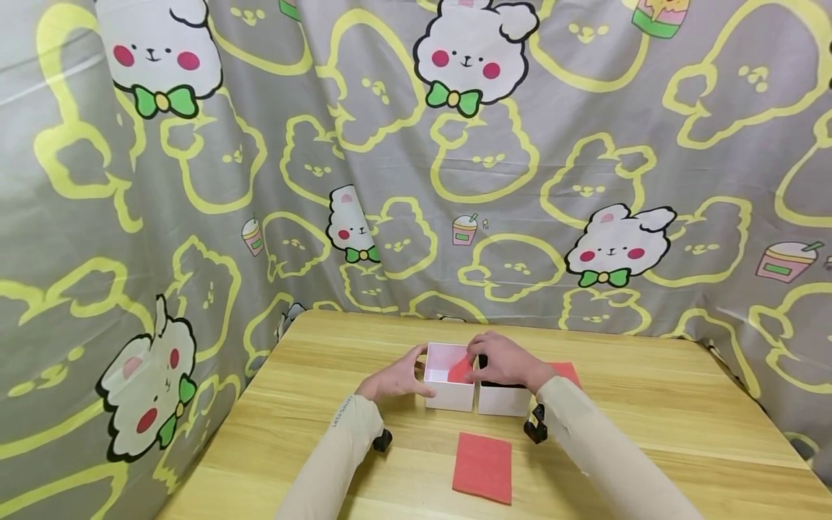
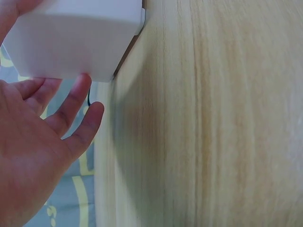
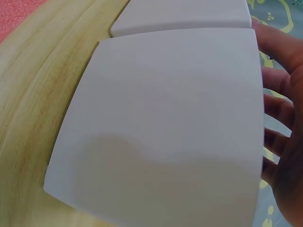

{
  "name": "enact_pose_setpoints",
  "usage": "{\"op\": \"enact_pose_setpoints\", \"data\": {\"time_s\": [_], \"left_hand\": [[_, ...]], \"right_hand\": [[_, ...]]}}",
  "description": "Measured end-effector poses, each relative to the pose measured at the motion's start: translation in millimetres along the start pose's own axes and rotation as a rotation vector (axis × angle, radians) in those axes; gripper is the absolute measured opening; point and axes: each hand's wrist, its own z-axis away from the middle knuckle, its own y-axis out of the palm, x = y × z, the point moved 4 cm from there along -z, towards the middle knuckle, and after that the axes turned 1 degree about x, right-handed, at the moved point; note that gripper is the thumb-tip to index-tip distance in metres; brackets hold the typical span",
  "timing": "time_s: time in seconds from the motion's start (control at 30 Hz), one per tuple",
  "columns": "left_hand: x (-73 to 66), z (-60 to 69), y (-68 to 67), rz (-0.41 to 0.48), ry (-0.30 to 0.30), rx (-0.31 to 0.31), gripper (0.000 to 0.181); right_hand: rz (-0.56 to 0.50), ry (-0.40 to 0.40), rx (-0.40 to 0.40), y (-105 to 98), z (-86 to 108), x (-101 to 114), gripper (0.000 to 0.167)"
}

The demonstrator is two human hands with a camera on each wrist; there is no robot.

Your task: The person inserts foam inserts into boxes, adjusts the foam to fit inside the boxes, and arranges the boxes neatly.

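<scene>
Two white open-topped boxes stand side by side on the table. My left hand holds the left white box at its left side, thumb near the front corner; in the left wrist view the fingertips touch its wall. Over the inner walls of the two boxes, my right hand pinches a red sheet, which lies partly inside the left box. The right white box has a dark interior, mostly hidden under the right hand. In the right wrist view its plain wall covers most of the frame.
A flat red sheet lies on the wooden table in front of the boxes. Another red piece shows behind the right forearm. A patterned grey curtain hangs along the table's back and left sides.
</scene>
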Motion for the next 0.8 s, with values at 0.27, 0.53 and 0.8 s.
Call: {"op": "enact_pose_setpoints", "data": {"time_s": [0.27,0.53,0.8], "left_hand": [[-1.1,1.2,0.2,-0.007,0.002,-0.008,0.101],[-4.2,2.2,0.6,-0.008,0.005,-0.001,0.100],[-2.6,1.7,0.1,-0.016,-0.007,-0.003,0.101]], "right_hand": [[0.009,0.042,0.058,2,-3.4,3,0.016],[0.031,0.121,0.104,1,-7.3,4,0.018],[0.092,0.098,0.151,1,-11.1,9,0.018]]}}
